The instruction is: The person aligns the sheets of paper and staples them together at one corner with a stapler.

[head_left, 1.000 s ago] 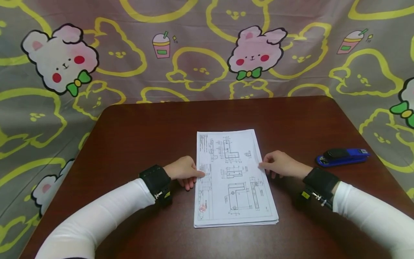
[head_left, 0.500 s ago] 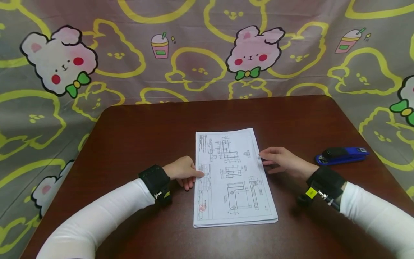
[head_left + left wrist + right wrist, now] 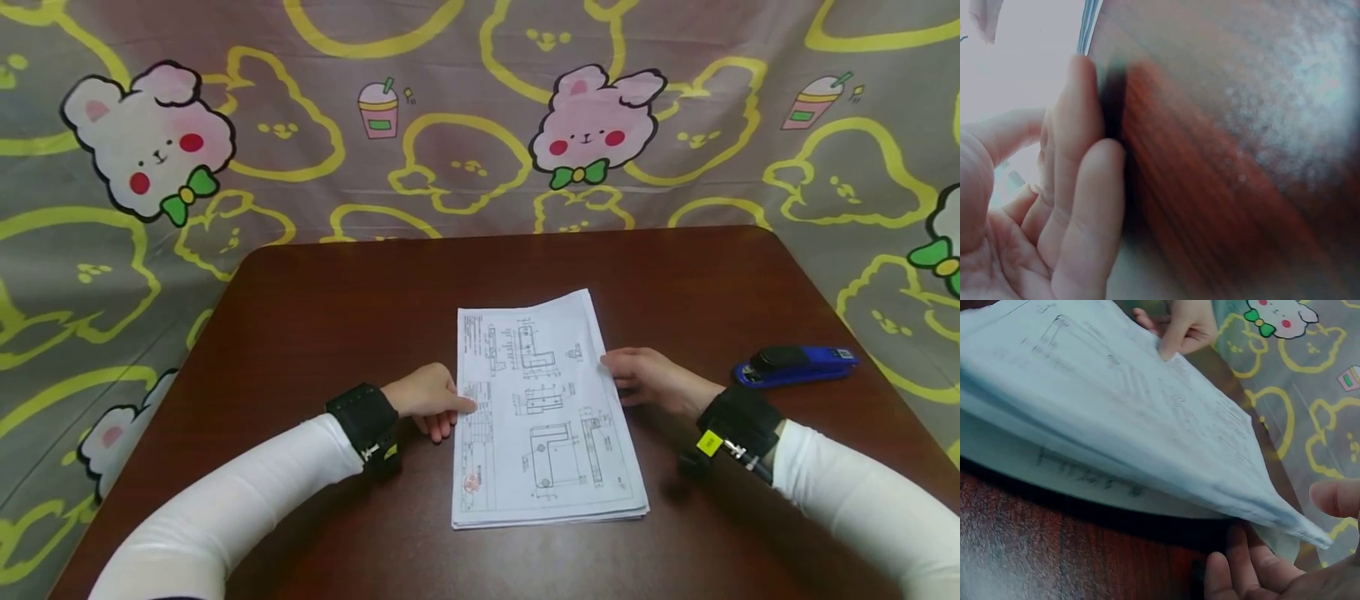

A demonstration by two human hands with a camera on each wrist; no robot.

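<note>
A stack of white paper sheets (image 3: 551, 450) printed with technical drawings lies on the brown table. My left hand (image 3: 427, 402) holds its left edge, thumb on top and the other fingers at the side. At the right edge is my right hand (image 3: 651, 379). In the right wrist view, its fingers (image 3: 1244, 565) reach under the lifted edge of the sheets (image 3: 1116, 419), while the thumb (image 3: 1335, 499) stands apart from the paper. The far right corner of the stack curves up. In the left wrist view, the left hand's fingers (image 3: 1079, 131) stand beside the stack's edge.
A blue and black stapler (image 3: 795, 365) lies on the table (image 3: 360, 308) to the right, beyond the right wrist. A curtain with cartoon rabbits (image 3: 450, 183) hangs behind the table's far edge. Both wrists wear black bands with cameras.
The right hand shifts its fingers along the right edge and under it, and the stack's far right corner lifts. The left hand stays in place.
</note>
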